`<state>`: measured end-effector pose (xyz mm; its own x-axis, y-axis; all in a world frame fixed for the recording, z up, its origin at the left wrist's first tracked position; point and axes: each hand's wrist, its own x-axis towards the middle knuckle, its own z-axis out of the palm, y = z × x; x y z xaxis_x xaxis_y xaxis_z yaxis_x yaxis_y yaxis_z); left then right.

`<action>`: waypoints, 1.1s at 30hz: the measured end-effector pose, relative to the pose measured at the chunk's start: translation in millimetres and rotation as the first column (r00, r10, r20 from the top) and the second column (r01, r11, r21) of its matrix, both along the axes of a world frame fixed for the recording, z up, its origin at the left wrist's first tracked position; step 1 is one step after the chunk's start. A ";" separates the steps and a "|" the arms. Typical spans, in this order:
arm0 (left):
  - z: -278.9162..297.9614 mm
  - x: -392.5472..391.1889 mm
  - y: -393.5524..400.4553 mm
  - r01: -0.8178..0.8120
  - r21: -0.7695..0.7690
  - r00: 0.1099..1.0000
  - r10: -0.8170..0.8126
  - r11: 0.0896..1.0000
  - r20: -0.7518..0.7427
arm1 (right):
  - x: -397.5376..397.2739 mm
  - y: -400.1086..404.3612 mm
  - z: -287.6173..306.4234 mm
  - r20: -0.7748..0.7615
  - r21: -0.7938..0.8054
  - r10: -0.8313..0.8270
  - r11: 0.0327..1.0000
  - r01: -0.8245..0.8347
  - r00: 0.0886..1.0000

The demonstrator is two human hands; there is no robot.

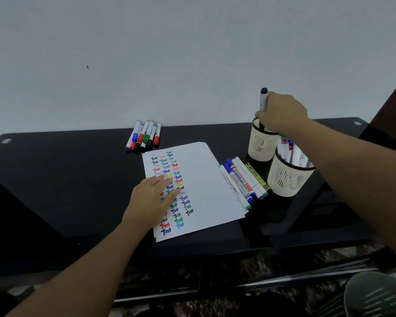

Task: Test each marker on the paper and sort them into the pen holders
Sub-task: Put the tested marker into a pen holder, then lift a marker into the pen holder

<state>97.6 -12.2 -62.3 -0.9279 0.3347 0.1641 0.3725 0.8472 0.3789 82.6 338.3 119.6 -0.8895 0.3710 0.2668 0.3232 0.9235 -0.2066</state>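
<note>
Sorting partly done: right hand (281, 112) grips a dark-capped marker (263, 99) upright over the far pen holder (262, 143), near pen holder (288, 177) part-filled, paper (201, 179) under flat left hand (151, 200) well covered with test words, two marker clusters (144, 137) (244, 181) remaining on tabletop (66, 179).

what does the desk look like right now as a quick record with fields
left hand: flat on the paper, fingers straight
right hand: grips a dark-capped marker upright over the far pen holder
near pen holder: holds several markers
untested pile: capped markers at the desk's back edge
beside paper: row of markers lying right of the sheet
paper marks: columns of coloured "Test" words
</note>
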 end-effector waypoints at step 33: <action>-4.1 -2.5 -0.3 -0.006 0.013 1.000 0.007 1.000 -0.028 | 65.0 -89.8 -95.8 0.473 0.201 0.137 0.945 -0.257 0.871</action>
